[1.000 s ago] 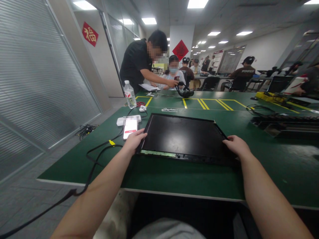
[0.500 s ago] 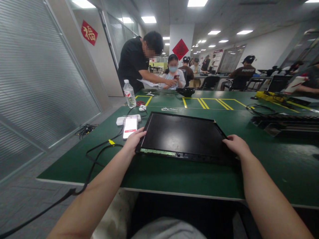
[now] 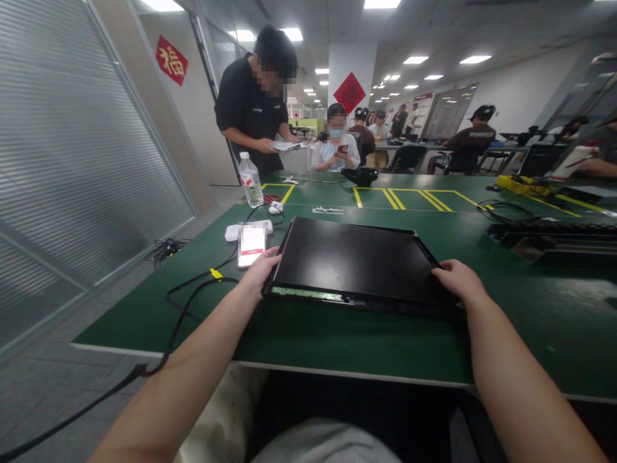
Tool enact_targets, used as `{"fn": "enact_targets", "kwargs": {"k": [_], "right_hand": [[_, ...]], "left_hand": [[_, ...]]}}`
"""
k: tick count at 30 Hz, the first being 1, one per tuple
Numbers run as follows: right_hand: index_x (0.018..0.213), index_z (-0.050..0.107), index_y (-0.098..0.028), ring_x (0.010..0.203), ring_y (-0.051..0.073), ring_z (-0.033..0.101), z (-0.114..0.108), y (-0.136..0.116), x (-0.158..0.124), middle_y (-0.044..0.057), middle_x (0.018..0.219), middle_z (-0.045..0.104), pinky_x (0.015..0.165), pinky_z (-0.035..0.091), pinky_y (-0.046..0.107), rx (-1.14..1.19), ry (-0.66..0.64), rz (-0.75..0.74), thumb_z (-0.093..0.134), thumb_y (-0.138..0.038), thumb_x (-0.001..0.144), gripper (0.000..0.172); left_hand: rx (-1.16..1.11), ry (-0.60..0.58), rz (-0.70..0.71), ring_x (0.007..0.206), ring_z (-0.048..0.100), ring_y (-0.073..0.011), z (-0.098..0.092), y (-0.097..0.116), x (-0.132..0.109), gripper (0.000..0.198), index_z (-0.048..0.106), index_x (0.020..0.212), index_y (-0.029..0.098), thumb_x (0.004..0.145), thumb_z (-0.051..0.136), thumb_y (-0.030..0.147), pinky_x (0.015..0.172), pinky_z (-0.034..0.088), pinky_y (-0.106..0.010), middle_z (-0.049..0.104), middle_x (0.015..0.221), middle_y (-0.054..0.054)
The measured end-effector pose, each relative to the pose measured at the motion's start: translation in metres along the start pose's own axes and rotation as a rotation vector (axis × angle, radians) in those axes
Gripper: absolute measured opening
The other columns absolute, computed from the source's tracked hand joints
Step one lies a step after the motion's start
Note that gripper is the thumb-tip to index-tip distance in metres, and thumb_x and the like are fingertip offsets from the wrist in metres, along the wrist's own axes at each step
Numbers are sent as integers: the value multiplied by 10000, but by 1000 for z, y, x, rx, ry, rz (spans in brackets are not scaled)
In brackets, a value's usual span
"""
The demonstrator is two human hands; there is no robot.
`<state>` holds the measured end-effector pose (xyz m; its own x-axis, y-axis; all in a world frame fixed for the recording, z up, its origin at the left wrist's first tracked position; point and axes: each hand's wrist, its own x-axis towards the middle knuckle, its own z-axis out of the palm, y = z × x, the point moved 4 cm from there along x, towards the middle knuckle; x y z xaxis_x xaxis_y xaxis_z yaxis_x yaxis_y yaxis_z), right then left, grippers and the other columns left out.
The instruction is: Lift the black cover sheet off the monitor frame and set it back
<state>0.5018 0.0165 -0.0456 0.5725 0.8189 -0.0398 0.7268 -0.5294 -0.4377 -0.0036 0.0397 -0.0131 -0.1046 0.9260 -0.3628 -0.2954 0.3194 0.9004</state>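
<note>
A large black flat panel (image 3: pixel 354 260), like a bare monitor screen with a strip of green circuit board along its near edge, lies on the green table (image 3: pixel 337 341). My left hand (image 3: pixel 260 270) grips its near left corner, fingers curled over the edge. My right hand (image 3: pixel 457 281) holds its near right corner the same way. The near edge of the panel sits slightly raised off the table.
A phone with a lit screen (image 3: pixel 251 245), a white power bank (image 3: pixel 248 229) and black cables (image 3: pixel 193 289) lie left of the panel. A water bottle (image 3: pixel 250 182) stands further back. A person in black (image 3: pixel 253 106) stands beyond the table holding papers; others sit behind. More black equipment (image 3: pixel 549 241) lies at right.
The near edge of the panel has lifted a little in my two hands. The person in black has straightened up from leaning over the table and now holds papers.
</note>
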Motion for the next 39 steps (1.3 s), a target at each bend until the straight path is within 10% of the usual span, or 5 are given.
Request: {"fn": "enact_targets", "kwargs": {"k": [6,39], "right_hand": [[1228,751,-176,1027,326,770,0,-2,-1,163,1154,782,845,601,392,-34,2,5,672,-411,901,411],[1235,746,-164,1085,368,761,5,7,10,196,1182,780,933,607,475,-26,18,-27,672,-428,872,455]], "left_hand": [[53,-3,18,444,679,-178,-1,1,-4,1026,428,1665,252,758,837,3,469,579,-286,807,843,-26],[130,-208,236,1118,794,-349,2,-4,7,531,851,1246,252,729,922,346,923,637,-396,854,1181,-75]]}}
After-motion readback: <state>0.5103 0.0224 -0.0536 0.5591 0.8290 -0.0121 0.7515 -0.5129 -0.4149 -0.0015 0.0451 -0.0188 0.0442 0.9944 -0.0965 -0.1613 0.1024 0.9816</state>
